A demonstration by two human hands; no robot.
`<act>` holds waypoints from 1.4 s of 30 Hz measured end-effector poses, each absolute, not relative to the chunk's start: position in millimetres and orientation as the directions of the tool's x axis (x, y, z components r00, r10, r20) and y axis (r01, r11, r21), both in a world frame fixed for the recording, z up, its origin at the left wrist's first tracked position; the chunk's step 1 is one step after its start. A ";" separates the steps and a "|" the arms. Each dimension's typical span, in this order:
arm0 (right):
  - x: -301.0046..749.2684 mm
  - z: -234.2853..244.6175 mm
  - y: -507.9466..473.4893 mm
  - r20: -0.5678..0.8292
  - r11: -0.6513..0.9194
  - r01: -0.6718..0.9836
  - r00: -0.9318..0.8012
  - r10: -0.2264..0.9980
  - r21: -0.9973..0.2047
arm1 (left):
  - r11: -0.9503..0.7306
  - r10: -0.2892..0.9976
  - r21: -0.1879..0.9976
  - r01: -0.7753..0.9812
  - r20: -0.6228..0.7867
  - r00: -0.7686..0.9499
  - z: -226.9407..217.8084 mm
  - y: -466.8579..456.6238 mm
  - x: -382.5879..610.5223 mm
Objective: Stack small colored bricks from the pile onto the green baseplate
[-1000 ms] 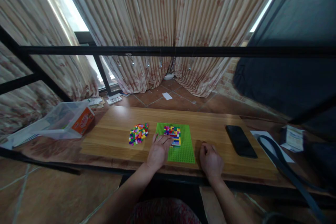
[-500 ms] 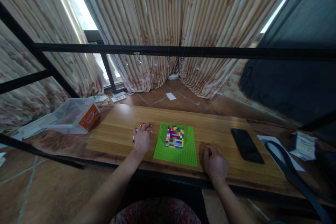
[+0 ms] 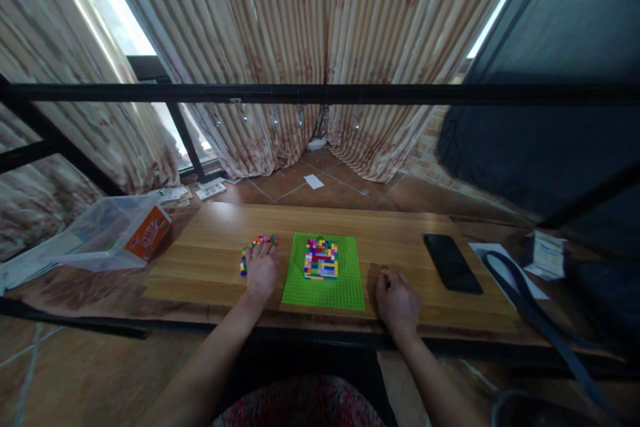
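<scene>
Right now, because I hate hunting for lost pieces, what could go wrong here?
The left hand covers part of the pile of loose bricks, so a careless sweep might scatter some. The right hand is curled beside the green baseplate and could nudge it, along with the brick build on it.

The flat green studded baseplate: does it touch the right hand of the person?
Apart. The head view shows a strip of brown wooden tabletop between the right hand and the near right edge of the green baseplate.
</scene>
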State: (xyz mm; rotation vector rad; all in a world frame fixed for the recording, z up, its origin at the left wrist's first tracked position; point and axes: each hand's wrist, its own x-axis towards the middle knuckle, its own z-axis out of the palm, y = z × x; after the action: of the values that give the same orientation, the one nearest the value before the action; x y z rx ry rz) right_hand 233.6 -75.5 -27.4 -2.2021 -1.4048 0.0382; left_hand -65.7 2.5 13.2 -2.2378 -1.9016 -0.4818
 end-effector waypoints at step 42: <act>231.2 -22.2 -74.1 0.212 -0.343 0.823 0.473 0.855 -0.453 | -0.432 0.899 0.508 0.745 0.306 0.313 37.5 -10.0 28.0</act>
State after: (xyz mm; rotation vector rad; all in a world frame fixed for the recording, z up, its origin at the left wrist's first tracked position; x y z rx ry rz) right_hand 231.2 -74.1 -22.2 -2.2212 -1.3897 0.0858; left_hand 28.0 -10.0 37.5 -2.7556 -1.7762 -0.9668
